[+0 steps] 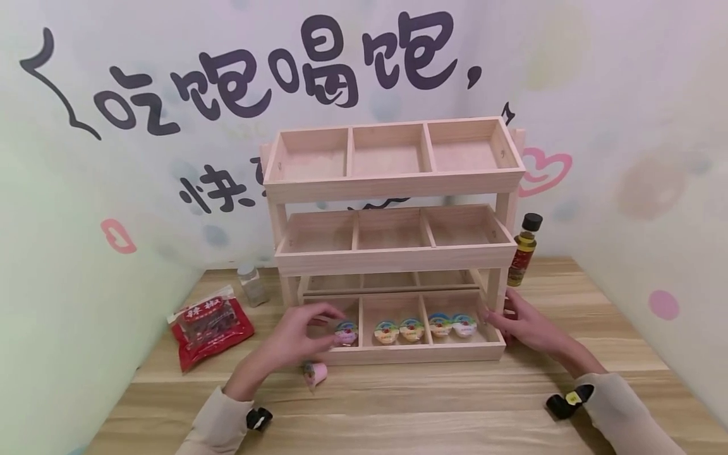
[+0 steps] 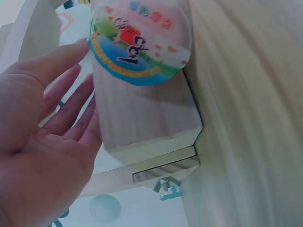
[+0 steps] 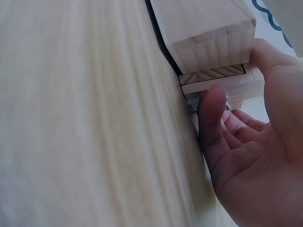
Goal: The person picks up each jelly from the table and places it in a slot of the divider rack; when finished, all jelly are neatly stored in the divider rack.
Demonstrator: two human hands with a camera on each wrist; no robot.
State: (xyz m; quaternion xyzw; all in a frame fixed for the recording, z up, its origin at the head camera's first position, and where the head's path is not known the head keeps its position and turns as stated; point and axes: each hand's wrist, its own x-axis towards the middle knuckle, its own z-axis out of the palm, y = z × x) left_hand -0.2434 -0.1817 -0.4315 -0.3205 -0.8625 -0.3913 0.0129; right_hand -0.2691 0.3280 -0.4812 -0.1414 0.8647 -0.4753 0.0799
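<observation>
A three-tier wooden rack (image 1: 392, 188) stands against the wall. My left hand (image 1: 296, 335) reaches over the front board of its bottom left compartment, thumb and fingers spread beside a jelly cup (image 1: 345, 333) inside. Another jelly cup (image 1: 316, 374) lies tipped on the table before the rack; a printed lid (image 2: 142, 42) looms close in the left wrist view. At the rack's right end, my right hand (image 1: 526, 322) grips the bottom tray's side, thumb at the board's corner and a bent finger near a metal bolt (image 3: 226, 103) in the right wrist view.
Two jelly cups (image 1: 399, 330) sit in the bottom middle compartment and two more jelly cups (image 1: 453, 325) in the right one. A red food packet (image 1: 210, 325) and a small clear jar (image 1: 252, 285) stand left; an oil bottle (image 1: 522, 253) stands behind the rack's right side.
</observation>
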